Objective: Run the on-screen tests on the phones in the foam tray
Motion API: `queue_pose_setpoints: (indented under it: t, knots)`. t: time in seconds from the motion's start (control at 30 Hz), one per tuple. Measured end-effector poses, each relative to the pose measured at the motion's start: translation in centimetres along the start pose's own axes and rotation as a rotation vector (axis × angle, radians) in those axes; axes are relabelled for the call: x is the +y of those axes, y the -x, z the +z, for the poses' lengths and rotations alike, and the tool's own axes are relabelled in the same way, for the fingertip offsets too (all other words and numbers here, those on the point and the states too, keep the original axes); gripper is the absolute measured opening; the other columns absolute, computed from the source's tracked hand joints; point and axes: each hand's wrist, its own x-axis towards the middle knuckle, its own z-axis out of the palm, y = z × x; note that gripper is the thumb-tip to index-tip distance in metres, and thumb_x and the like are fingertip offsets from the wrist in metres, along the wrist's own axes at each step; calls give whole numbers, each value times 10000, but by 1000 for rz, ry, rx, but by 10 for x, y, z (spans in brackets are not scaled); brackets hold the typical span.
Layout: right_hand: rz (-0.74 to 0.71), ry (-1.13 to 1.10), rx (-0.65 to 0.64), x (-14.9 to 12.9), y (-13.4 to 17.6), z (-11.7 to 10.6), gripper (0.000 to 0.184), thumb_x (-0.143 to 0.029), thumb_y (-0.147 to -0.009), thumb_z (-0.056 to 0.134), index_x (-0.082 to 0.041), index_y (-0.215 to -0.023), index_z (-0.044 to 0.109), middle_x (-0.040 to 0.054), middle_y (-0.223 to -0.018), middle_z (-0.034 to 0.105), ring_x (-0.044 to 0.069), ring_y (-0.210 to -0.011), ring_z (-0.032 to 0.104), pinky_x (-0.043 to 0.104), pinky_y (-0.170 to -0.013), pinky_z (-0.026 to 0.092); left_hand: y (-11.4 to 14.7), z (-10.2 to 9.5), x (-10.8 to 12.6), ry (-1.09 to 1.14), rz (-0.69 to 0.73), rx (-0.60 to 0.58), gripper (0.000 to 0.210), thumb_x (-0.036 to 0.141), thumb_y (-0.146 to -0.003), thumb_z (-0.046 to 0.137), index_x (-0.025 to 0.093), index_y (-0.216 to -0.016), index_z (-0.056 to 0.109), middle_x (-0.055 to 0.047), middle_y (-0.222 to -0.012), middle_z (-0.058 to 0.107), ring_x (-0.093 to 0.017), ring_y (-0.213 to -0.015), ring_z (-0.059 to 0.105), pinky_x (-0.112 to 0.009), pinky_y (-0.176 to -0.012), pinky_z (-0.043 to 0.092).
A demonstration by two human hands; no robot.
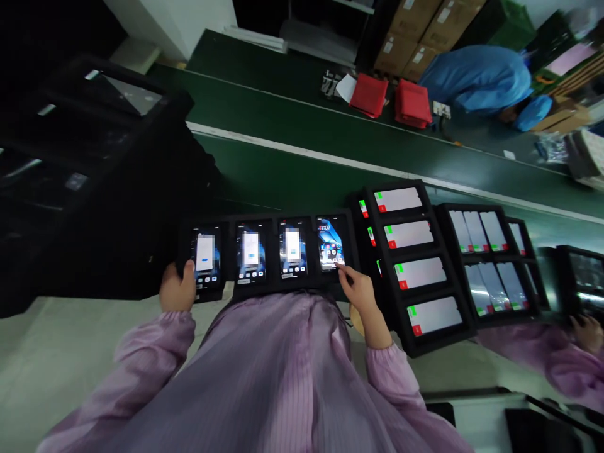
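A black foam tray (272, 286) lies in front of me with several lit smartphones set in a row. My left hand (178, 286) grips the tray's left end, thumb on top beside the leftmost phone (206, 258); its other fingers are hidden underneath. That phone and the two middle phones, one (251, 251) and another (293, 248), show a blurred white pop-up. The rightmost phone (330, 242) shows a home screen with a clock. My right hand (357, 286) is at its lower edge, index finger stretched out to the screen, holding nothing.
To the right, a stack of black trays (415, 343) holds white-screened phones; another phone tray (491, 258) lies beyond. Tall black trays (94, 189) stand left. Red pouches (369, 95) lie across the green conveyor (283, 160). A co-worker's hand (587, 332) is far right; someone in blue (476, 78) is opposite.
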Motion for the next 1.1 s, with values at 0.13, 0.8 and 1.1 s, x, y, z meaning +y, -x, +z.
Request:
queue_pose_setpoints:
  t: [0.13, 0.8, 1.1]
  knots:
    - [39, -23, 48, -3, -7, 3, 389, -367, -1004, 468, -216, -1162, 790, 52, -854, 806, 179, -596, 680, 261, -591, 510, 4, -2, 5, 13, -10, 8, 567, 452, -942, 375, 96, -1329, 587, -247, -1267, 670, -410, -1239, 615, -518, -996, 511]
    - [-133, 55, -59, -2, -5, 0, 302, -294, -964, 546, -230, -866, 825, 56, -836, 817, 189, -711, 756, 237, -639, 518, -2, 2, -2, -10, -2, 7, 623, 490, -917, 370, 75, -1325, 592, -263, -1263, 674, -419, -1223, 620, -518, -989, 511]
    - [24, 26, 63, 0, -13, 8, 348, -342, -1012, 501, -227, -1085, 822, 71, -959, 826, 170, -663, 721, 239, -651, 527, 0, 1, 1, -33, -25, 10, 632, 479, -909, 386, 75, -1355, 578, -265, -1284, 675, -433, -1234, 614, -533, -993, 508]
